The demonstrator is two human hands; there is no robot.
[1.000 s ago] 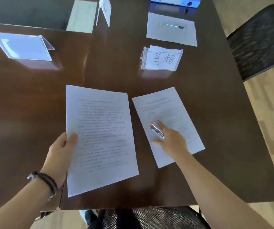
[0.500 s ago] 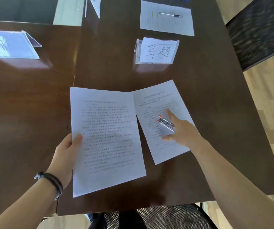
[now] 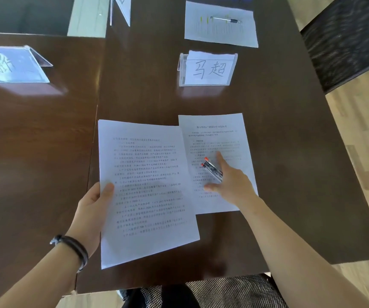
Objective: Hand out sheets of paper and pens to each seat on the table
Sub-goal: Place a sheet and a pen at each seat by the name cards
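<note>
From the head view, the left hand [image 3: 94, 210] pinches a thin stack of printed sheets [image 3: 145, 192] at its left edge, thumb on top; the paper is light and floppy, best supported along an edge. The right hand [image 3: 230, 183] has its grip clamped on two clear pens [image 3: 212, 170], light, rigid, likely to roll, while its forefinger touches the sheet [image 3: 219, 138] lying flat on the tabletop [image 3: 139, 90] below the name card [image 3: 208, 70].
</note>
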